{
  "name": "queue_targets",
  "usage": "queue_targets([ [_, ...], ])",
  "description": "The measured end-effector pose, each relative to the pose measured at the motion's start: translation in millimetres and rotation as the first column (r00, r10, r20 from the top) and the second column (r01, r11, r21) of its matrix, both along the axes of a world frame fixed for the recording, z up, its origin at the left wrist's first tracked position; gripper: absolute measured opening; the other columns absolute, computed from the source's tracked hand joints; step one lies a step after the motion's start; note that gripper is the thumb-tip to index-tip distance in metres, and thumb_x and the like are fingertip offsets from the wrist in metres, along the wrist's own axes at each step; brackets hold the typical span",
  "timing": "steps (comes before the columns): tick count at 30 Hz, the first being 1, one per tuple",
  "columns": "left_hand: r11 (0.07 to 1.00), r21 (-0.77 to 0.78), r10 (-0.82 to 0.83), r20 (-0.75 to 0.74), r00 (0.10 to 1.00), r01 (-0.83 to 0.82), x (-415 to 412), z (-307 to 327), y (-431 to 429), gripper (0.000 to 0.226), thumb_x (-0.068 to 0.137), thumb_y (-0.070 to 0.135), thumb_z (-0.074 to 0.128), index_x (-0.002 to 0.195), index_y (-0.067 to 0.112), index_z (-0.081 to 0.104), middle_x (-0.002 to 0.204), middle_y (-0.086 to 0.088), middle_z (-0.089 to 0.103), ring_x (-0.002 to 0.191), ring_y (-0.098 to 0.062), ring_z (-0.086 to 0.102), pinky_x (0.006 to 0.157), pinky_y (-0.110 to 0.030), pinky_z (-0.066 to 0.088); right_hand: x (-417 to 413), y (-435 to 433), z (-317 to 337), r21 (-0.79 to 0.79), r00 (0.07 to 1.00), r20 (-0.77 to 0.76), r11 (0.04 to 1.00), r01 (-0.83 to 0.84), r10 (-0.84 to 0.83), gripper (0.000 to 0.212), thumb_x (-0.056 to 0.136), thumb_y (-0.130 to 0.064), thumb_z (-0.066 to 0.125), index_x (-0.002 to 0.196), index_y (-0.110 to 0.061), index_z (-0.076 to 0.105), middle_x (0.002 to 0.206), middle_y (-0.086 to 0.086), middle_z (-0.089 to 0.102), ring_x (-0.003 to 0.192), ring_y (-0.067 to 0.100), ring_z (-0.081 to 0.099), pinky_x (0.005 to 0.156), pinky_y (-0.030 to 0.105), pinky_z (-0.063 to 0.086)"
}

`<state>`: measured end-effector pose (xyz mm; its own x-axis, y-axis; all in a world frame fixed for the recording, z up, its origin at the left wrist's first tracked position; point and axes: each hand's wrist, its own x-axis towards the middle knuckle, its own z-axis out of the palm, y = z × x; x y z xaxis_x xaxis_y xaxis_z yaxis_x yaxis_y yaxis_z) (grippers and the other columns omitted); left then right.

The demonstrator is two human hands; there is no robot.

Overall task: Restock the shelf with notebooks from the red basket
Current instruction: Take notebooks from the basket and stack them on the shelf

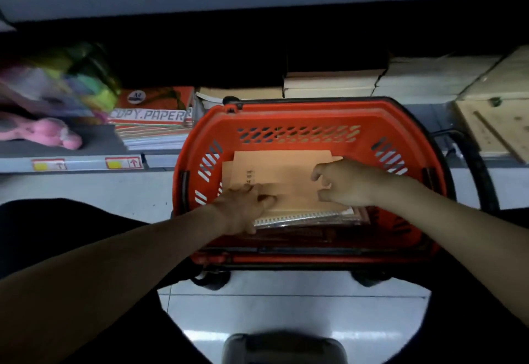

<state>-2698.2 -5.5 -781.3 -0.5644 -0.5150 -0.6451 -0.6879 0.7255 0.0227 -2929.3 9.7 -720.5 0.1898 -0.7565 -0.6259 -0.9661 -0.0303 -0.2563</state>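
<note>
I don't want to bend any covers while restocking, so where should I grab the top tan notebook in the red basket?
Probably from above, at its near long edge. The top tan notebook lies flat on the stack, its far edge close to the red basket wall, while spiral bindings on your side show stiffer, open edges to slip fingers under.

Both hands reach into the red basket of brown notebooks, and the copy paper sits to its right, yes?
Not quite. In the head view the copy paper sits to the left of the red basket. The left hand and right hand do reach into it, over the brown notebooks.
</note>
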Motion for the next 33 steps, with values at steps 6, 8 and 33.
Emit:
queue_targets([
  [6, 0.999, 0.051, -0.006, -0.011, 1.000, 0.006, 2.4, -3.7, -17.1, 0.096, 0.087, 0.010, 0.065, 0.152, 0.042, 0.003, 0.162, -0.007, 0.008, 0.145, -0.030, 0.021, 0.106, -0.044, 0.041, 6.4, 8.4, -35.7, -0.002, 0.997, -0.036, 0.998, -0.066, 0.066, 0.064, 0.093, -0.038, 0.059, 0.148, -0.021, 0.032, 0.136, 0.007, 0.045, 0.123, 0.028, 0.050, 0.098, 0.036, 0.044],
  [8, 0.996, 0.084, 0.044, -0.046, 0.998, -0.040, 9.9, -8.2, -21.5, 0.105, 0.082, 0.009, 0.069, 0.150, 0.045, -0.003, 0.163, 0.001, -0.001, 0.148, -0.028, 0.012, 0.112, -0.046, 0.035, 3.9, 12.9, -45.6, -0.011, 0.996, -0.050, 0.997, -0.073, 0.072, 0.071, 0.091, -0.038, 0.062, 0.150, -0.022, 0.026, 0.141, 0.007, 0.041, 0.127, 0.028, 0.047, 0.097, 0.035, 0.043],
  [33, -0.320, 0.888, 0.883, 0.153, -0.444, -0.331, -36.2, 29.4, -17.9, 0.045, 0.089, 0.025, 0.065, 0.126, 0.005, 0.047, 0.118, -0.025, 0.060, 0.093, -0.040, 0.067, 0.064, -0.049, 0.059, 37.5, 4.2, -1.6, 0.105, 0.865, 0.448, 0.974, 0.201, -0.226, 0.012, 0.087, -0.019, 0.070, 0.096, -0.019, 0.062, 0.086, -0.002, 0.065, 0.078, 0.015, 0.064, 0.068, 0.030, 0.053],
])
